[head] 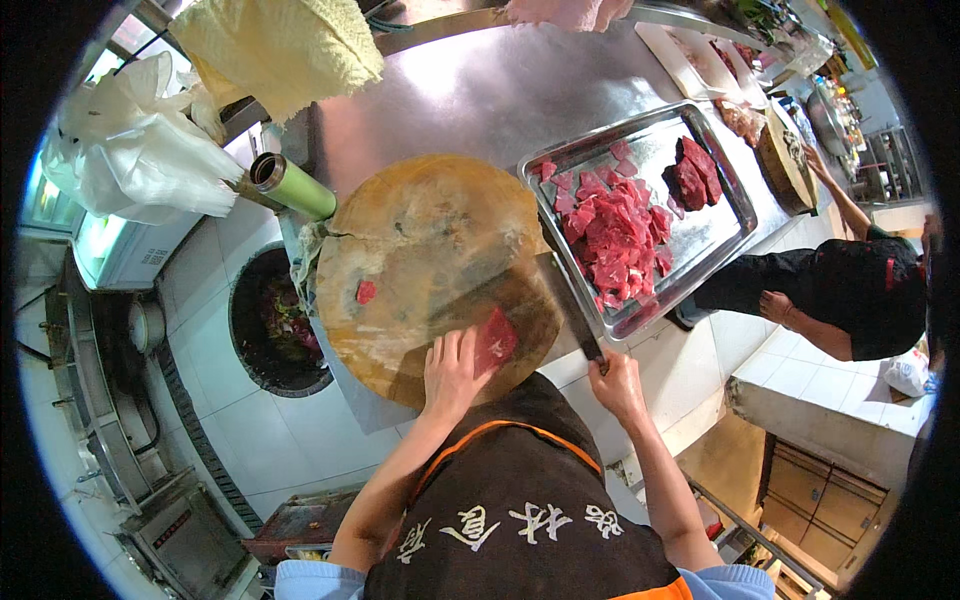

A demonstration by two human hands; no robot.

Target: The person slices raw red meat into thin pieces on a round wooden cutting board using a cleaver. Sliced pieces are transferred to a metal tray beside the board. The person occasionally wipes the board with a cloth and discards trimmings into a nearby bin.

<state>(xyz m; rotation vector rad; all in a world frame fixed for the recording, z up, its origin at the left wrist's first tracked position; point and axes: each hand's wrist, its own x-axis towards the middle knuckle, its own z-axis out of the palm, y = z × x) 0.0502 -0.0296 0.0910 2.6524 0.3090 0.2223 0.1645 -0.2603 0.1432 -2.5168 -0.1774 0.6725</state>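
Observation:
My left hand [452, 375] rests on a piece of raw red meat [496, 342] near the front edge of a round wooden chopping block [420, 232], its thumb and fingers against the meat's left side. A small scrap of red meat [366, 292] lies apart on the left of the block. In my right hand [618, 384] is the dark handle of a knife, its broad blade [564, 292] over the block's right edge, beside the tray. That metal tray [705, 247] holds a heap of sliced red meat [615, 232] and a few larger dark red chunks [696, 174].
A green flask [300, 189] leans at the block's left edge, above a black waste bin [247, 330] on the floor. Yellow cloth [285, 52] hangs at upper left. White trays [679, 56] stand at the back right. At right, a person [825, 296] works at another block [776, 169].

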